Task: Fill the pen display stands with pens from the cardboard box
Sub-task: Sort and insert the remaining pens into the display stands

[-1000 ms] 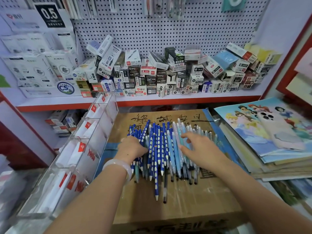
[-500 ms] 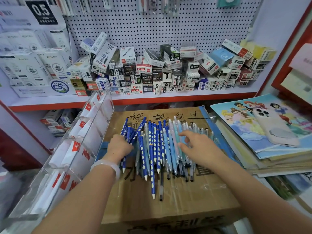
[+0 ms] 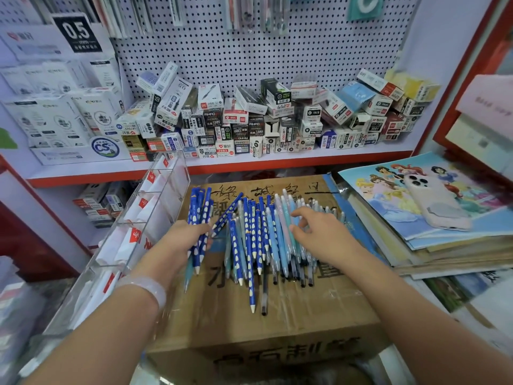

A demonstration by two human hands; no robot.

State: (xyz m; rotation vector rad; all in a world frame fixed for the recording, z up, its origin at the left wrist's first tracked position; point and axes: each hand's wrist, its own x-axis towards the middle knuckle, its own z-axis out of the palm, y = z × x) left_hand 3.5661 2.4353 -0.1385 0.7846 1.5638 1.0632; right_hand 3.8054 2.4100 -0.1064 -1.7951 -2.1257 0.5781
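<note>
A heap of blue and pale blue pens (image 3: 258,240) lies on top of a closed cardboard box (image 3: 277,315) in the middle. My left hand (image 3: 180,243) grips a bundle of dark blue pens (image 3: 200,215) at the heap's left side, lifted slightly apart from the rest. My right hand (image 3: 319,232) rests on the pale pens at the right of the heap, fingers curled among them. A clear acrylic display stand (image 3: 133,232) with several compartments and red-white labels stands left of the box.
A shelf (image 3: 277,162) behind the box holds many small pen cartons against a pegboard. At the right a phone (image 3: 435,201) lies on a stack of picture books (image 3: 430,218). White product boxes (image 3: 55,112) fill the left.
My left hand has gathered a bundle of dark blue pens and drawn it leftward away from the heap. My right hand stayed on the pale pens. The camera shifted slightly.
</note>
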